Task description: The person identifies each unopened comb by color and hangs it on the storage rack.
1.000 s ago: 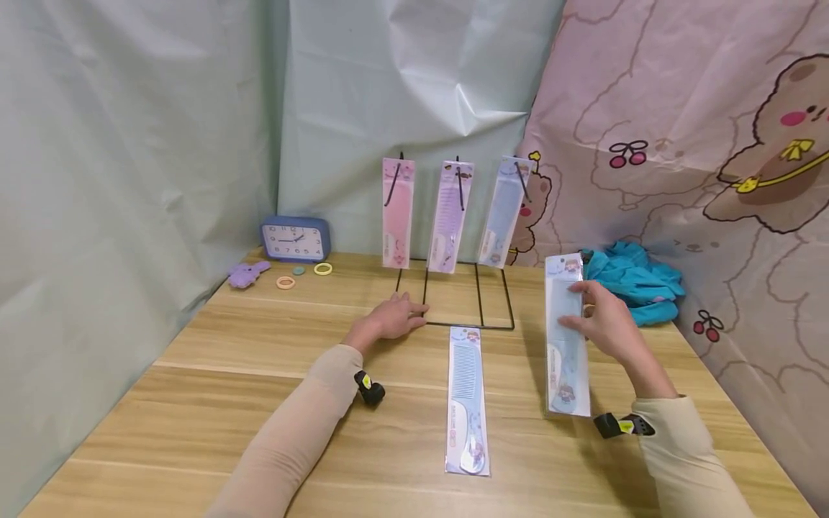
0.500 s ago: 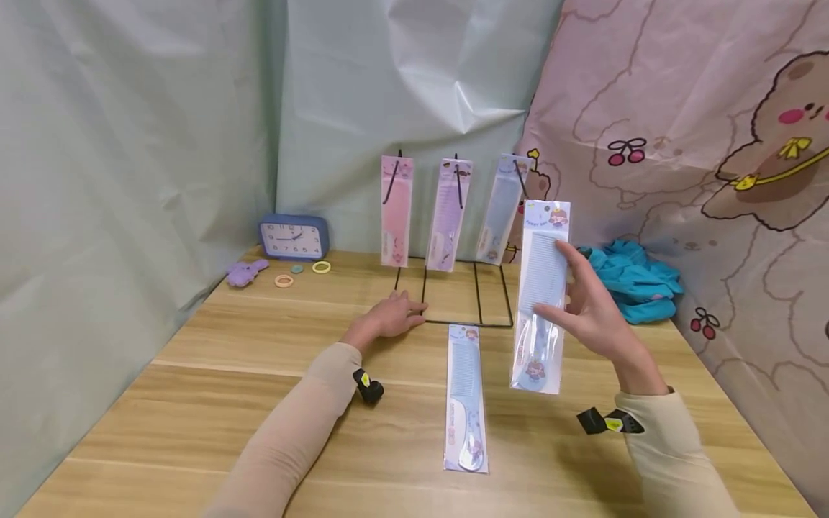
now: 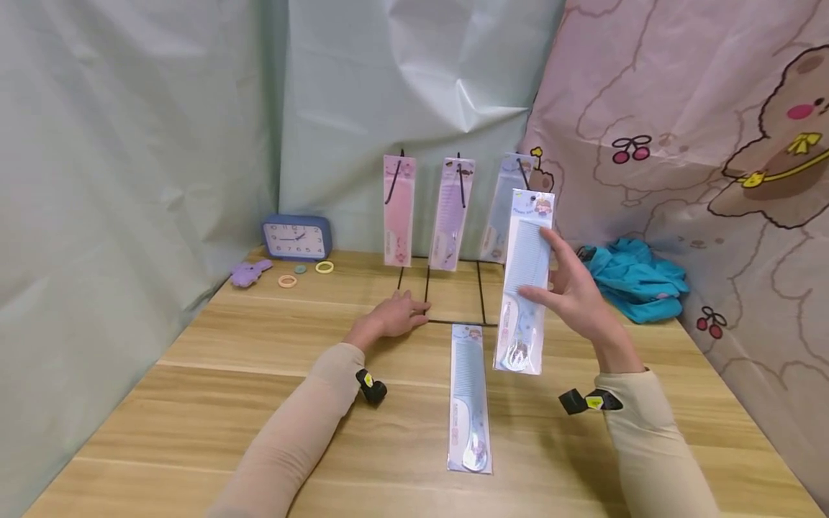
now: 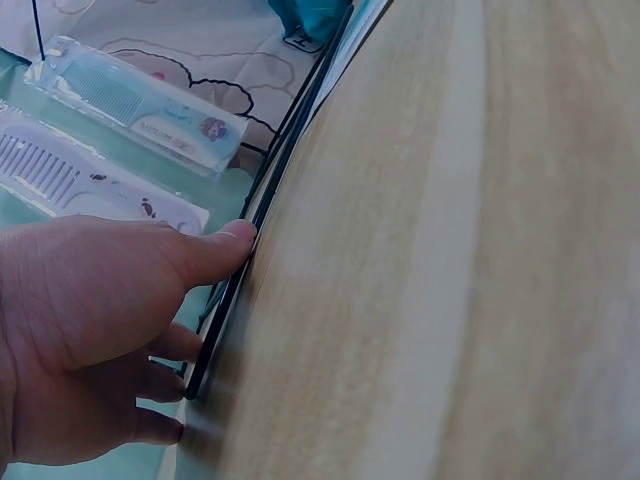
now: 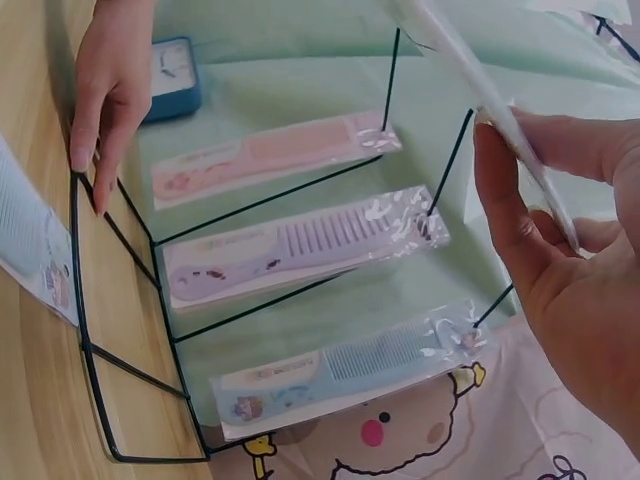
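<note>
My right hand (image 3: 573, 288) pinches a packaged light-blue comb (image 3: 524, 288) between thumb and fingers, holding it nearly upright above the table. In the right wrist view this package (image 5: 490, 100) appears edge-on. My left hand (image 3: 391, 315) rests at the front left corner of the black wire rack (image 3: 482, 295), its fingers fairly straight and touching the base wires. Hanging from the rack's hooks are a pink comb pack (image 3: 398, 216), a purple comb pack (image 3: 451, 216) and a blue comb pack (image 5: 350, 370). The held package partly covers the hanging blue one in the head view.
Another blue comb pack (image 3: 469, 403) lies flat before the rack. At the back left stand a blue alarm clock (image 3: 296, 237), a purple toy-like item (image 3: 250, 273) and several small rings (image 3: 324, 267). Crumpled teal cloth (image 3: 635, 280) lies at the right.
My right hand has lifted the packaged comb and brought it left, towards the rack's right side, with its front turned more to view. The left hand has stayed on the rack.
</note>
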`<control>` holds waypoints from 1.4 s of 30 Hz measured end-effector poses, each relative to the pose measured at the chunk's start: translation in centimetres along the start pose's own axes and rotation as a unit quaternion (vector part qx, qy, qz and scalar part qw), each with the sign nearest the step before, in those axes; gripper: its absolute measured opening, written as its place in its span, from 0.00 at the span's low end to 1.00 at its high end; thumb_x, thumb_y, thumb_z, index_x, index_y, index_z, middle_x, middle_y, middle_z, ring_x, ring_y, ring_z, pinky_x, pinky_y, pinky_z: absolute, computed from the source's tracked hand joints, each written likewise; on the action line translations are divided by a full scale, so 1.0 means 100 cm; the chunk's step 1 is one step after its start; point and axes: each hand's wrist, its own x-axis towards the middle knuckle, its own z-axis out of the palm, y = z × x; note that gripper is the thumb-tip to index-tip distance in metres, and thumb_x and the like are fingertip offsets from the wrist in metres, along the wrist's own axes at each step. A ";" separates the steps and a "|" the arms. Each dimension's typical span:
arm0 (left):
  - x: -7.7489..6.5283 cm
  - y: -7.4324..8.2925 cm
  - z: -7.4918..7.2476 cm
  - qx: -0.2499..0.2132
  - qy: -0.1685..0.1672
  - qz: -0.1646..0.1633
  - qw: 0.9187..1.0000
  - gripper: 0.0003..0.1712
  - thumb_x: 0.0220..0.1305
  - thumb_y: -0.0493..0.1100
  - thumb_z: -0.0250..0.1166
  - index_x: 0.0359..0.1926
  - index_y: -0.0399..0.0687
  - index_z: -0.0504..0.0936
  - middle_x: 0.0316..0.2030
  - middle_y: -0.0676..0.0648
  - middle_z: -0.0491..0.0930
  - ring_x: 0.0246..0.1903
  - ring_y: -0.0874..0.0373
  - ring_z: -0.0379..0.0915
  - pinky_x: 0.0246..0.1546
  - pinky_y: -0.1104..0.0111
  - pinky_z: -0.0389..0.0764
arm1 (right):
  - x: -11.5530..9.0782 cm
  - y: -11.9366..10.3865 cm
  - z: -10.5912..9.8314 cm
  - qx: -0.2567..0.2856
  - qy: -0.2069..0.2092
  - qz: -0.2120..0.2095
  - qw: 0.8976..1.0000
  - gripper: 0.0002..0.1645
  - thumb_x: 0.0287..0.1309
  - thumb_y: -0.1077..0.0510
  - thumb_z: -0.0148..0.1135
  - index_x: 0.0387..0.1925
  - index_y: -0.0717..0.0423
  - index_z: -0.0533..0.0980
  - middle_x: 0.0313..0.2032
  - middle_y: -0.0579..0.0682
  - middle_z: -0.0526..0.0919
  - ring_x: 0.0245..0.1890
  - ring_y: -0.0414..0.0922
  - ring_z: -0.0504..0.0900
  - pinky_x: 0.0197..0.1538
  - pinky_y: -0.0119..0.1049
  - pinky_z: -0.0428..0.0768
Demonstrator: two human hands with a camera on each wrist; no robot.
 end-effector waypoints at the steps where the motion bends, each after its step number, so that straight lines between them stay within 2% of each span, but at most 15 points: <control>1: 0.001 0.000 -0.001 0.001 0.000 0.000 1.000 0.28 0.78 0.56 0.51 0.73 0.57 0.67 0.73 0.26 0.48 0.72 0.27 0.40 0.72 0.43 0.51 | 0.001 0.001 -0.001 -0.008 0.004 0.004 1.000 0.57 0.58 0.76 0.64 0.80 0.52 0.44 0.71 0.61 0.53 0.54 0.69 0.74 0.43 0.36 0.85; 5: 0.001 0.001 -0.004 0.007 0.007 -0.001 1.000 0.28 0.77 0.55 0.52 0.73 0.56 0.68 0.73 0.27 0.49 0.73 0.29 0.41 0.72 0.43 0.51 | 0.009 0.010 -0.003 -0.082 0.036 0.039 0.995 0.54 0.61 0.67 0.67 0.80 0.47 0.47 0.59 0.64 0.66 0.57 0.68 0.76 0.48 0.42 0.84; 9: 0.000 0.001 -0.003 0.017 0.005 -0.002 1.000 0.28 0.77 0.55 0.52 0.73 0.56 0.68 0.74 0.28 0.51 0.73 0.31 0.43 0.72 0.44 0.52 | 0.017 0.026 -0.003 -0.148 0.079 0.081 0.983 0.52 0.62 0.60 0.69 0.79 0.42 0.50 0.47 0.63 0.76 0.51 0.61 0.81 0.49 0.46 0.83; 12: -0.001 0.001 -0.001 0.012 0.001 -0.002 1.000 0.28 0.77 0.56 0.52 0.73 0.56 0.68 0.73 0.27 0.51 0.73 0.31 0.43 0.71 0.43 0.52 | 0.025 0.038 -0.002 -0.170 0.094 0.093 0.976 0.52 0.62 0.59 0.69 0.79 0.41 0.51 0.42 0.62 0.78 0.42 0.56 0.82 0.43 0.39 0.82; 16: -0.003 -0.001 0.003 0.004 0.006 -0.009 1.000 0.28 0.77 0.56 0.52 0.73 0.58 0.68 0.73 0.27 0.50 0.73 0.29 0.42 0.71 0.42 0.51 | 0.041 0.048 -0.002 -0.195 0.101 0.091 0.971 0.51 0.63 0.58 0.69 0.79 0.43 0.52 0.40 0.61 0.79 0.36 0.52 0.80 0.34 0.30 0.78; 21: -0.003 0.000 0.002 0.001 0.006 -0.012 1.000 0.28 0.77 0.57 0.52 0.73 0.58 0.68 0.74 0.28 0.50 0.73 0.31 0.41 0.72 0.43 0.50 | 0.066 0.053 -0.008 -0.203 0.095 0.109 0.968 0.51 0.64 0.58 0.67 0.80 0.46 0.50 0.40 0.63 0.78 0.35 0.51 0.77 0.32 0.32 0.77; 27: -0.002 0.001 0.001 0.001 0.005 -0.010 1.000 0.28 0.77 0.56 0.52 0.73 0.58 0.68 0.73 0.28 0.50 0.73 0.30 0.41 0.72 0.43 0.49 | 0.091 0.062 -0.018 -0.190 0.082 0.148 0.967 0.51 0.64 0.61 0.67 0.80 0.47 0.49 0.41 0.63 0.75 0.34 0.49 0.75 0.29 0.40 0.84; 29: -0.003 0.000 0.002 0.001 0.005 -0.009 1.000 0.28 0.77 0.56 0.52 0.73 0.58 0.68 0.73 0.27 0.50 0.73 0.29 0.41 0.72 0.43 0.48 | 0.098 0.063 -0.019 -0.187 0.080 0.161 0.966 0.51 0.64 0.62 0.66 0.80 0.47 0.49 0.42 0.63 0.75 0.35 0.50 0.76 0.30 0.43 0.85; 32: -0.003 0.000 0.002 0.001 0.006 -0.008 1.000 0.28 0.77 0.56 0.52 0.73 0.57 0.68 0.73 0.28 0.50 0.73 0.29 0.41 0.72 0.43 0.48 | 0.106 0.063 -0.019 -0.180 0.080 0.178 0.964 0.51 0.64 0.64 0.66 0.80 0.45 0.50 0.43 0.62 0.73 0.37 0.52 0.77 0.31 0.41 0.86; 38: -0.005 0.002 0.001 -0.001 0.009 -0.003 1.000 0.27 0.77 0.54 0.52 0.72 0.55 0.69 0.74 0.29 0.52 0.73 0.30 0.41 0.72 0.43 0.49 | 0.114 0.070 -0.019 -0.155 0.076 0.184 0.968 0.54 0.62 0.70 0.64 0.80 0.42 0.48 0.46 0.61 0.70 0.43 0.52 0.74 0.40 0.51 0.86; 42: -0.004 0.003 0.000 0.002 0.008 -0.004 1.000 0.27 0.77 0.54 0.52 0.73 0.55 0.69 0.74 0.30 0.52 0.73 0.30 0.41 0.72 0.43 0.48 | 0.117 0.074 -0.021 -0.154 0.072 0.168 0.971 0.54 0.62 0.70 0.65 0.80 0.45 0.47 0.45 0.60 0.69 0.41 0.49 0.73 0.35 0.43 0.87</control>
